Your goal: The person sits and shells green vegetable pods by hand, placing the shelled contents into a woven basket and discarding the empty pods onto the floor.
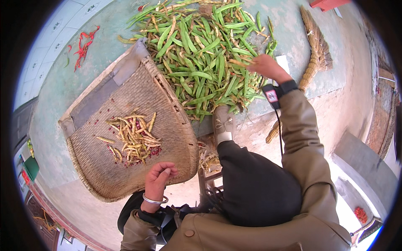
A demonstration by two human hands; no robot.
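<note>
At the right edge of a heap of green and dry bean pods (201,75), my right hand (267,67) pinches a tan dry bean pod (237,63). My left hand (160,173) hovers over the near rim of a woven winnowing basket (91,157). Its fingers are curled in towards the thumb, and no object shows in them. Inside the basket lies a small pile of yellowish dry pods (133,135). Dark red beans (154,152) are scattered under and around those pods. A grey cloth patch (94,103) covers part of the basket's far left side.
My shoe (223,120) touches the heap's near edge. A straw broom (312,53) lies at the right. Red chili peppers (83,50) rest on the floor at the upper left. Empty-looking husks (209,160) lie below the basket's right side, beside a wooden stool (209,180).
</note>
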